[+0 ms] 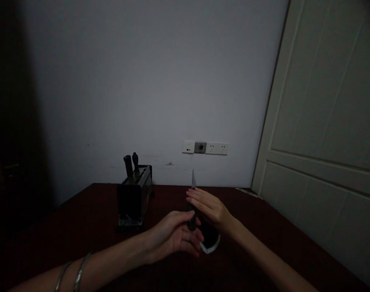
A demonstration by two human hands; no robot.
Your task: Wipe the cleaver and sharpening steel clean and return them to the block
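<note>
head view: left hand [174,235] has thumb & fingers clamped on handle of the knife [191,223], tip pointing away; right hand [212,207] lies over its middle, fingers straight, grip i cannot tell. step seems two-handed handling; next move calls for care nr the blade [193,180]. pale-rimmed dark thing [210,238] by hands may obstruct; black holder [133,199] w/ 2 handles [128,165] stands left on table [93,215].

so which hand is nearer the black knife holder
Left. The left hand is to the black knife holder's right, apart from it; the right hand is farther right.
</note>
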